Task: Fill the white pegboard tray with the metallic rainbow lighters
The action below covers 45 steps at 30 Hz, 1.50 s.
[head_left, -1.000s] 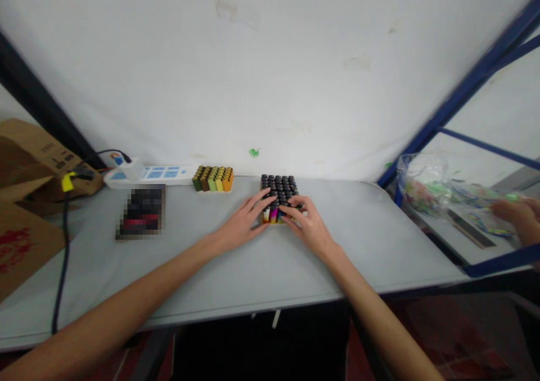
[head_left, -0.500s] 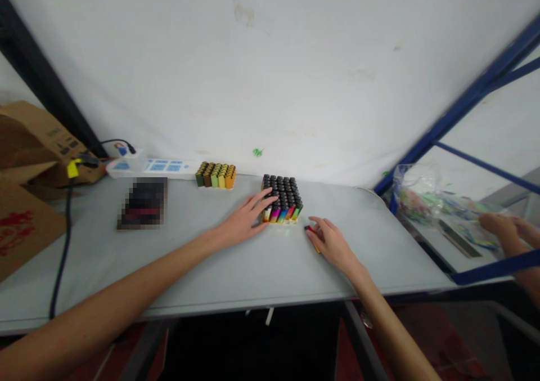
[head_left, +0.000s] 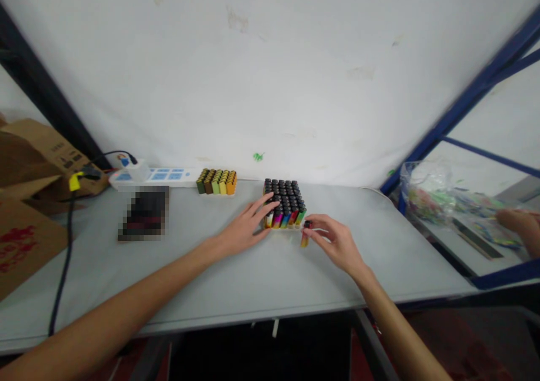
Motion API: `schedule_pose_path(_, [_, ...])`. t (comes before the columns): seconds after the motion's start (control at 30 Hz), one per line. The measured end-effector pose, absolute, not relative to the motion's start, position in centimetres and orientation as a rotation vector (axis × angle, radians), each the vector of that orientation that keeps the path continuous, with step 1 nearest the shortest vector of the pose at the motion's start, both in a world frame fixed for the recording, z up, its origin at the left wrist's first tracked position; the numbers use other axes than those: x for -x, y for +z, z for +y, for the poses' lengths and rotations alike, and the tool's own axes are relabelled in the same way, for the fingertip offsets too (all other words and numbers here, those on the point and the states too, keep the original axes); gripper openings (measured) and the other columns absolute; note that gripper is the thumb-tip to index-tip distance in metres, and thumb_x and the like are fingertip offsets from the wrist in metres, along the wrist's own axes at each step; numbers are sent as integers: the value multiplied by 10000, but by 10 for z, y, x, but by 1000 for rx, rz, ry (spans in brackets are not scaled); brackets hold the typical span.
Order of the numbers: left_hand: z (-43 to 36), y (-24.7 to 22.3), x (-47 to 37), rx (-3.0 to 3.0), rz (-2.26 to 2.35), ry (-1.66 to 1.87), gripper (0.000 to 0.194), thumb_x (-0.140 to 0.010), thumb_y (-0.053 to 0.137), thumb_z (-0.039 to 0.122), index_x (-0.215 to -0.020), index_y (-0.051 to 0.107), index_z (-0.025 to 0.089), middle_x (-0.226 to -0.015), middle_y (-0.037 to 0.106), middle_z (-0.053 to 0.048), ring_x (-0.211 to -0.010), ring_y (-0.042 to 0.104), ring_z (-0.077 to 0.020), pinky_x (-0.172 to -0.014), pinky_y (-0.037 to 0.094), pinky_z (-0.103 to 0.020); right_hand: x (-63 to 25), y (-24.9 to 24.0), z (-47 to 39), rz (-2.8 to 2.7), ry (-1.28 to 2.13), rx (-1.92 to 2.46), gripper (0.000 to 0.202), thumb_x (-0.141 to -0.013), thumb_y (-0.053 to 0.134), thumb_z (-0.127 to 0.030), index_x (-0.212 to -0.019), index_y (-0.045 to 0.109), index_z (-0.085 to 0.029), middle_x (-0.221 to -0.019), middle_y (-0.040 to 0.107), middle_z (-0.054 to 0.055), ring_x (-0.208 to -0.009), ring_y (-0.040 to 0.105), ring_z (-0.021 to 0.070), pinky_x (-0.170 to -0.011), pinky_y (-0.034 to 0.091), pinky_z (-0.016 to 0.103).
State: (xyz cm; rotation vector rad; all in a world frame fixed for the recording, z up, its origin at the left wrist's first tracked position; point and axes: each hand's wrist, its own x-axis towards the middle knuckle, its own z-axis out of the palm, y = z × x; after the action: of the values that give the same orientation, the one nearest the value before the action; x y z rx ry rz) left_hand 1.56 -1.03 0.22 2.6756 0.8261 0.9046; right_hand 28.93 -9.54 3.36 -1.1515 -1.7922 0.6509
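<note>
A block of upright lighters point(head_left: 287, 192) with black tops and colourful bodies stands on the table in rows, in a pale tray. My left hand point(head_left: 244, 230) rests against its left side, fingers stretched over the nearest tops and thumb apart near the front corner. Just right of the block's front corner, my right hand point(head_left: 337, 243) pinches a single lighter point(head_left: 304, 239) near its black top. That lighter is almost upright, its yellow lower end pointing down, apart from the front row.
A smaller tray of green, brown and yellow lighters point(head_left: 217, 182) stands by the wall, beside a power strip point(head_left: 169, 177). A pixelated dark item point(head_left: 145, 212), cardboard boxes point(head_left: 29, 234) and a black cable point(head_left: 65, 263) lie left. Beyond the blue frame point(head_left: 447, 116), another person's hand point(head_left: 518, 229) shows.
My right hand has brought the lighter up and left, turning it from slanted to nearly upright beside the block. My left hand stays on the block. The view has shifted slightly.
</note>
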Motion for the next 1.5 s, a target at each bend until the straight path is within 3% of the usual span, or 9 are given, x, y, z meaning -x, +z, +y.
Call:
schedule_pose_path(0.17, [-11, 3, -15, -2676, 826, 884, 773, -939, 623, 174, -1590, 232, 321, -1686, 191, -73, -1509, 322, -292, -1244, 310, -508, -273, 31, -80, -1847, 493, 1072, 276, -983, 576, -294, -1247, 643, -249, -1184, 695, 81, -1013, 701, 193, -912, 613, 364])
schedule_pose_path(0.33, [-13, 6, -15, -2668, 816, 877, 774, -943, 626, 183, -1590, 228, 330, -1689, 186, -71, -1512, 318, -293, -1243, 314, -502, -264, 25, -72, -1939, 375, 1088, 271, -944, 574, -245, -1206, 645, -238, -1113, 718, 68, -928, 697, 189, -834, 606, 347])
schedule_pose_path(0.47, [-13, 6, -14, -2661, 814, 874, 760, -946, 624, 189, -1587, 238, 328, -1690, 182, -65, -1509, 323, -290, -1245, 316, -498, -264, 24, -74, -1907, 435, 1108, 205, -972, 545, -262, -1155, 632, -231, -1062, 743, 64, -897, 716, 184, -781, 602, 315])
schedule_pose_path(0.6, [-11, 6, -14, -2663, 821, 858, 748, -947, 621, 187, -1582, 249, 319, -1691, 177, -62, -1509, 319, -286, -1253, 302, -496, -265, 27, -75, -1871, 612, 1042, 278, -1016, 533, -301, -1287, 495, -253, -1236, 727, 91, -1053, 725, 195, -884, 600, 351])
schedule_pose_path(0.67, [-11, 6, -13, -2669, 814, 857, 744, -946, 621, 187, -1580, 253, 312, -1691, 179, -65, -1515, 307, -284, -1257, 293, -492, -266, 29, -75, -1849, 661, 1007, 284, -1005, 580, -326, -1259, 469, -263, -1264, 720, 91, -1103, 714, 204, -945, 584, 390])
schedule_pose_path(0.9, [-10, 6, -13, -2673, 813, 861, 732, -956, 613, 209, -1584, 253, 321, -1688, 184, -60, -1521, 298, -283, -1260, 284, -487, -268, 41, -73, -1908, 303, 966, 192, -951, 665, -403, -1060, 693, -247, -1128, 708, 85, -1088, 675, 235, -985, 554, 416])
schedule_pose_path(1.13, [-11, 9, -13, -2662, 811, 854, 701, -965, 606, 243, -1578, 274, 320, -1684, 197, -72, -1509, 321, -298, -1250, 301, -493, -274, 38, -64, -1860, 166, 1090, 266, -956, 650, -409, -1152, 688, -233, -975, 710, 60, -787, 671, 188, -782, 597, 352])
schedule_pose_path(1.3, [-11, 8, -13, -2666, 814, 851, 697, -966, 602, 237, -1575, 272, 318, -1688, 184, -64, -1517, 306, -281, -1257, 289, -468, -281, 30, -59, -1849, 182, 1091, 317, -966, 615, -352, -1258, 630, -230, -1179, 714, 85, -857, 710, 189, -835, 621, 380])
schedule_pose_path(1.5, [-11, 8, -13, -2674, 793, 852, 715, -959, 602, 227, -1579, 258, 319, -1690, 177, -66, -1517, 305, -283, -1259, 281, -474, -281, 34, -61, -1988, 227, 1009, 229, -986, 580, -311, -1184, 678, -250, -1153, 708, 72, -1022, 696, 209, -945, 619, 415])
